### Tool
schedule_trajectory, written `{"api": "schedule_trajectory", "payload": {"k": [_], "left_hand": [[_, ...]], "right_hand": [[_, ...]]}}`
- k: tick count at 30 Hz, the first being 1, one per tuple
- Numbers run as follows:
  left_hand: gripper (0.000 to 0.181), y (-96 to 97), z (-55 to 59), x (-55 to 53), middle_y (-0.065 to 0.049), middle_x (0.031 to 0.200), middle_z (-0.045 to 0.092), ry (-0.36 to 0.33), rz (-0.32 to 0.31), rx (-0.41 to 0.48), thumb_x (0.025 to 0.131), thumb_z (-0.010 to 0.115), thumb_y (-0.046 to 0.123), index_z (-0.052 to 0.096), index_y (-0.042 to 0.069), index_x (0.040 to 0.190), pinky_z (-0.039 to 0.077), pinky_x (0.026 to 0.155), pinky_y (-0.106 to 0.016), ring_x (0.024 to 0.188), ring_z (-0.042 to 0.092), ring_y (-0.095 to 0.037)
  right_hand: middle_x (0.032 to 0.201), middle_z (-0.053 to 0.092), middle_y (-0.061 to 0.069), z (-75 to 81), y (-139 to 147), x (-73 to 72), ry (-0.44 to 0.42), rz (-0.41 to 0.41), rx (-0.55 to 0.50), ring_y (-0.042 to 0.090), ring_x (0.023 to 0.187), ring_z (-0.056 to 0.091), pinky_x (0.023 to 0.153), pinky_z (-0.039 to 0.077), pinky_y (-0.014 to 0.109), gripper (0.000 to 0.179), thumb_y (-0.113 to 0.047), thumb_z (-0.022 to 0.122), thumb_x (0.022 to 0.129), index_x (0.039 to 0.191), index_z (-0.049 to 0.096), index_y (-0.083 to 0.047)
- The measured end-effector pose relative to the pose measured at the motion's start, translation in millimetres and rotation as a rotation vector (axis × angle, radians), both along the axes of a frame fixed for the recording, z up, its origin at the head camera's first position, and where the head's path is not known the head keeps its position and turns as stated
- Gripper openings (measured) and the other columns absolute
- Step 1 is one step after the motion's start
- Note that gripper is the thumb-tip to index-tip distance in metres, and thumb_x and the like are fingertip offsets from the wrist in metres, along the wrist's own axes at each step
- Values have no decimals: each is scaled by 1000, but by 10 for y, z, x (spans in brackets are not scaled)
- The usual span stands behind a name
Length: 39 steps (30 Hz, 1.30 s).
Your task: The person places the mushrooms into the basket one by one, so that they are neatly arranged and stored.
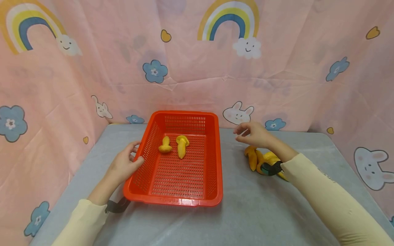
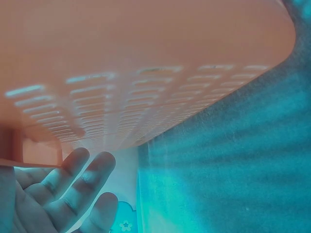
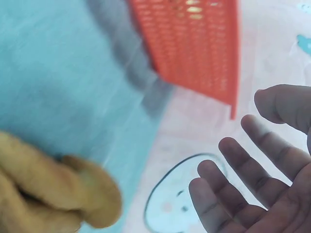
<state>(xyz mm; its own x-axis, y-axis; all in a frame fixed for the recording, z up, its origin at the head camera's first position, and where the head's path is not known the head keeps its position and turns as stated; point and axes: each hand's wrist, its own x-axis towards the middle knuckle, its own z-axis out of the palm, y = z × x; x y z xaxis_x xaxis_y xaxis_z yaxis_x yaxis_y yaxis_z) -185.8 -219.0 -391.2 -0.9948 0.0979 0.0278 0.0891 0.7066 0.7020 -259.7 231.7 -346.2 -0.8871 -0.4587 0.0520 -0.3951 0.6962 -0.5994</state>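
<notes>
A red plastic basket (image 1: 176, 201) with slotted walls stands on the table. Two yellow-brown mushrooms lie apart on its floor: a shorter mushroom (image 1: 165, 147) on the left and a longer mushroom (image 1: 182, 150) beside it. My left hand (image 1: 123, 164) holds the basket's left rim, thumb over it and the other fingers (image 2: 77, 194) outside below the rim. To the right of the basket, my right hand (image 1: 253, 134) hovers with loosely bent fingers and nothing between them. Under its wrist lies a small pile of similar mushrooms (image 1: 252, 159), partly hidden by the forearm and wrist strap.
A grey-covered table (image 1: 246, 212) extends around the basket. Pink printed cloth (image 1: 191, 78) hangs behind it and at both sides. A yellow piece (image 1: 271, 158) in the right pile is half covered by the right arm, its shape unclear.
</notes>
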Motion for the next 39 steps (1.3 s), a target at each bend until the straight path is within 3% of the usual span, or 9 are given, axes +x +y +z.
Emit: {"api": "schedule_trajectory", "payload": {"k": [7, 14, 29, 39], "left_hand": [[59, -2, -6, 1, -16, 117, 57, -9, 4, 9, 89, 55, 18, 37, 11, 144, 56, 61, -31, 78, 62, -21], [59, -3, 15, -7, -16, 116, 57, -13, 2, 6, 89, 56, 19, 37, 11, 144, 57, 62, -32, 79, 62, -21], [59, -1, 80, -5, -17, 117, 56, -35, 1, 15, 89, 56, 18, 37, 10, 144, 57, 62, -32, 79, 61, -20], [59, 3, 61, -10, -16, 116, 56, -37, 7, 11, 89, 56, 20, 37, 10, 144, 57, 62, -32, 79, 61, -21]], "right_hand": [[107, 67, 16, -177, 178, -34, -6, 18, 16, 30, 99, 62, 89, 53, 49, 22, -13, 67, 87, 106, 67, -2], [114, 64, 20, -308, 300, -57, -70, -36, 98, 33, 102, 60, 89, 52, 49, 29, -17, 66, 87, 112, 65, -1], [112, 65, 17, -461, 397, -50, -186, -58, 124, 29, 97, 61, 87, 53, 44, 32, -21, 67, 87, 113, 66, -3], [107, 67, 11, -564, 416, -88, -240, -76, 129, 21, 84, 58, 73, 52, 29, 28, -20, 68, 86, 110, 67, -7]]}}
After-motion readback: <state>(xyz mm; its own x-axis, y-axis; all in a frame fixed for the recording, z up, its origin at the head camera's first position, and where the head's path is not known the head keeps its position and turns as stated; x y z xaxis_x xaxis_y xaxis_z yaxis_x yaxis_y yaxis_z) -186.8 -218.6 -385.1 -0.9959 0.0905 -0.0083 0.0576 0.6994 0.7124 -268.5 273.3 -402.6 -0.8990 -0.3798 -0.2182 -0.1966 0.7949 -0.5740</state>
